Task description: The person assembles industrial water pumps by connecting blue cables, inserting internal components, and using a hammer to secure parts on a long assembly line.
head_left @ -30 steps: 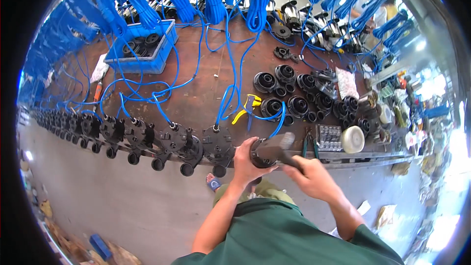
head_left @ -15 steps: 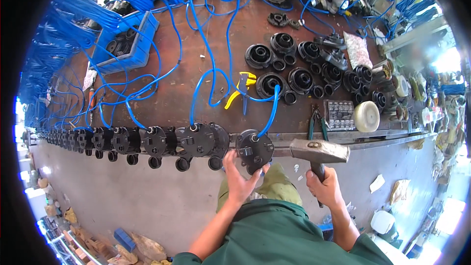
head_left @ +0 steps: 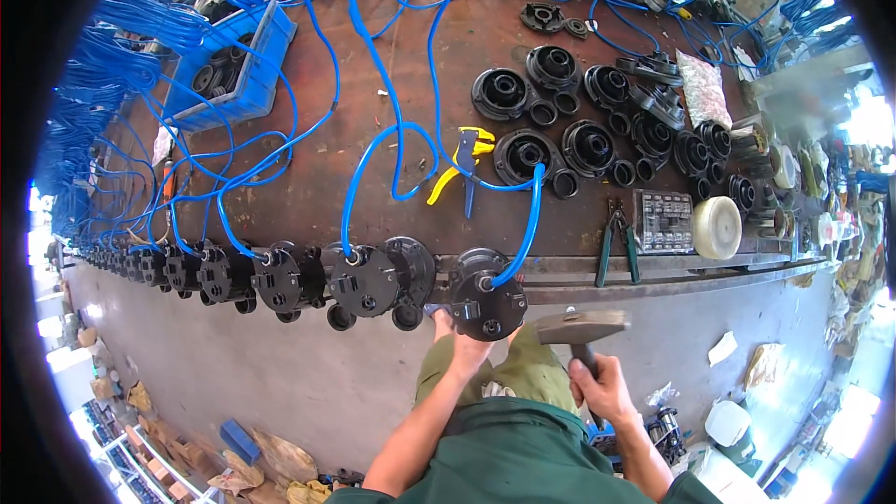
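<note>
At the table's front edge, a black round housing [head_left: 490, 310] has a blue cable [head_left: 535, 224] running out of its top. My left hand [head_left: 469, 351] grips this housing from below, its fingers mostly hidden behind it. My right hand [head_left: 605, 388] is closed round the handle of a hammer [head_left: 586, 327]. The metal hammer head is just right of the housing, apart from it and slightly lower in the picture.
Similar cabled housings [head_left: 366, 285] line the table edge leftward. On the table [head_left: 392, 65] lie a yellow-and-blue wire stripper [head_left: 469, 163], green-handled pliers [head_left: 617, 241], a clear parts case [head_left: 664, 221], a white round object [head_left: 717, 228], several black castings [head_left: 590, 147] and a blue crate [head_left: 271, 75].
The hammer has come down and a little left, nearer to me. My left hand has shifted from the housing's lower left side to beneath it, and the housing sits slightly closer to me.
</note>
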`<action>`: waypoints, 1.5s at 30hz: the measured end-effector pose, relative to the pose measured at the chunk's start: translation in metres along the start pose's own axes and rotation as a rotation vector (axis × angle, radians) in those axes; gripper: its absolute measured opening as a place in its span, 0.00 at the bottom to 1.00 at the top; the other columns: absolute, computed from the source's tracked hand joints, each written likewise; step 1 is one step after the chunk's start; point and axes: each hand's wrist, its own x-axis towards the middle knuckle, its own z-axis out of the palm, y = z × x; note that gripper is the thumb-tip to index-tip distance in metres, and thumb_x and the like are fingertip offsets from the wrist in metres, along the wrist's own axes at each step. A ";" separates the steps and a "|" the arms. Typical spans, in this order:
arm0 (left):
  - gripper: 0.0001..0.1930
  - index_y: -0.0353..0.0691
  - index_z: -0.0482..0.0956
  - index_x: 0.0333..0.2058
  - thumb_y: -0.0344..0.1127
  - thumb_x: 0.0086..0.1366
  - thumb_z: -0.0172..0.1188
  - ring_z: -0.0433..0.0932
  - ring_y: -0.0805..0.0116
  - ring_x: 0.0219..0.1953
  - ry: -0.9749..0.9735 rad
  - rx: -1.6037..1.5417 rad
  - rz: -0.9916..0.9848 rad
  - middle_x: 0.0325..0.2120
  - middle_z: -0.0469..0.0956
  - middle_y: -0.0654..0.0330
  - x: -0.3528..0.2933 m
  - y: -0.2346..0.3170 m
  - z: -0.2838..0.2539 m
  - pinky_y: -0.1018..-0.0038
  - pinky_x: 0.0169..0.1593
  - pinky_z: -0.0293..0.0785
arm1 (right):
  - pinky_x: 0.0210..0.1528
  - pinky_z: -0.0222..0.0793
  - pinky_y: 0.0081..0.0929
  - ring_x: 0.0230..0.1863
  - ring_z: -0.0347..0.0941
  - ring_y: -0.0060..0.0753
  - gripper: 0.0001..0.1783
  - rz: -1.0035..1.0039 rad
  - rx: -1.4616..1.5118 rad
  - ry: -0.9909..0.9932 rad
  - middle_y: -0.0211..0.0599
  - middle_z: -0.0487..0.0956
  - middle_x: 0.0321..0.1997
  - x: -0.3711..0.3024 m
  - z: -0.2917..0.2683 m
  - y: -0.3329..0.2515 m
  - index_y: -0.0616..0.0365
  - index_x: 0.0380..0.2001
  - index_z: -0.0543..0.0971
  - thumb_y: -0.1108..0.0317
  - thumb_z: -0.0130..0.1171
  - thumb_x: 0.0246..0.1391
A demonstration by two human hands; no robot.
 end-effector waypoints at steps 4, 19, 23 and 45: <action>0.24 0.40 0.78 0.56 0.22 0.61 0.72 0.79 0.74 0.47 0.039 -0.224 -0.112 0.47 0.80 0.66 0.003 -0.016 -0.007 0.72 0.52 0.78 | 0.20 0.58 0.23 0.18 0.65 0.16 0.22 -0.204 0.262 0.053 0.26 0.73 0.17 -0.008 0.001 -0.029 0.60 0.22 0.73 0.61 0.55 0.72; 0.24 0.39 0.78 0.55 0.23 0.59 0.73 0.80 0.71 0.47 0.041 0.014 0.074 0.45 0.82 0.65 -0.004 0.057 0.027 0.69 0.55 0.79 | 0.17 0.53 0.22 0.14 0.54 0.16 0.26 -0.207 0.493 0.151 0.22 0.60 0.14 -0.015 0.004 -0.032 0.56 0.25 0.67 0.50 0.51 0.75; 0.29 0.41 0.74 0.59 0.26 0.60 0.74 0.78 0.71 0.51 -0.051 0.142 0.091 0.50 0.78 0.65 -0.002 0.055 0.017 0.69 0.57 0.77 | 0.19 0.53 0.25 0.18 0.57 0.15 0.25 0.190 0.179 -0.053 0.19 0.65 0.17 0.010 0.037 0.010 0.53 0.21 0.68 0.53 0.59 0.71; 0.26 0.39 0.80 0.54 0.26 0.54 0.75 0.79 0.73 0.45 -0.037 0.311 0.087 0.44 0.81 0.65 -0.013 0.114 0.035 0.70 0.50 0.79 | 0.26 0.67 0.35 0.19 0.68 0.44 0.08 -0.592 -0.754 0.393 0.41 0.74 0.22 -0.001 0.012 0.036 0.57 0.29 0.80 0.68 0.70 0.48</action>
